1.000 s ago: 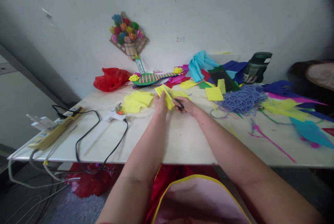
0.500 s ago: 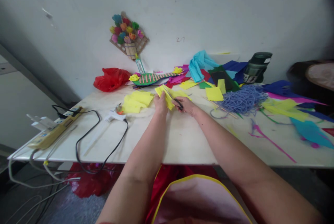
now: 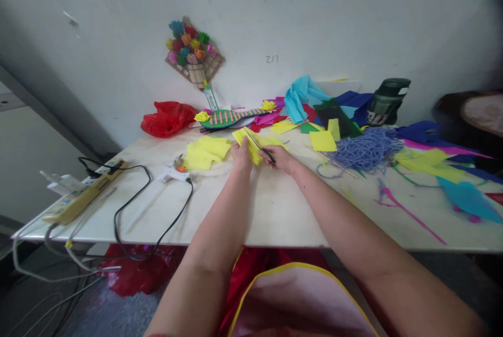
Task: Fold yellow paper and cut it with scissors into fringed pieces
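Observation:
Between thumb and fingers, my left hand (image 3: pixel 241 154) grips a piece of yellow crepe paper (image 3: pixel 240 136) above the middle of the table. My right hand (image 3: pixel 280 158) is closed round the black handles of a pair of scissors (image 3: pixel 267 154). The scissor blades point up and left across the yellow paper, close to my left thumb. More yellow paper (image 3: pixel 206 152) lies flat to the left of my left hand. A glue gun (image 3: pixel 173 173) with a black cord rests nearer the left side.
A power strip (image 3: pixel 84 195) with cables sits at the table's left edge. Behind my hands are a red plastic bag (image 3: pixel 167 119) and a green woven craft piece (image 3: pixel 236 117). To the right lie tangled blue yarn (image 3: pixel 365 149), coloured paper and a dark green bottle (image 3: pixel 388 101).
Both hands stay in nearly the same spot with the paper and scissors. The scissors have shifted only very slightly.

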`<control>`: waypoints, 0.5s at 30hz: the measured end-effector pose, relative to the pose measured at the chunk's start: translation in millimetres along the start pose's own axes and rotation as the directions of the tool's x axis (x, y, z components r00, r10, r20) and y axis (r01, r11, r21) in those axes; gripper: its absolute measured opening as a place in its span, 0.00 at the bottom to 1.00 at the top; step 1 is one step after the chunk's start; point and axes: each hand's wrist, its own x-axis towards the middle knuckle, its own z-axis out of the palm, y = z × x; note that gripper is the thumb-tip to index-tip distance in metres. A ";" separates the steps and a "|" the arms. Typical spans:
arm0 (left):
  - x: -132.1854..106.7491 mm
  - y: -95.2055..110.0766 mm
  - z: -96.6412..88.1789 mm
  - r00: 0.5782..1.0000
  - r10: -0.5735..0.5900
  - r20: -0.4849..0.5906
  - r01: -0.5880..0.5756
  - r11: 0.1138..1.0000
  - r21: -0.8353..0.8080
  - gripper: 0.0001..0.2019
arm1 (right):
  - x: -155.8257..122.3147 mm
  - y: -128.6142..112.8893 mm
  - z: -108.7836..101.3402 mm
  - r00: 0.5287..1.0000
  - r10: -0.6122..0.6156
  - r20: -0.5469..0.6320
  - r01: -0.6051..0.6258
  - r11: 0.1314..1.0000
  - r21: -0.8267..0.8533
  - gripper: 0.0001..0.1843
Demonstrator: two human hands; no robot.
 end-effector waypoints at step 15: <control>-8.2 4.5 2.1 0.995 -0.039 0.089 0.041 0.999 -0.020 0.15 | -4.1 -4.2 -4.9 0.988 0.150 0.039 -0.152 0.987 0.050 0.16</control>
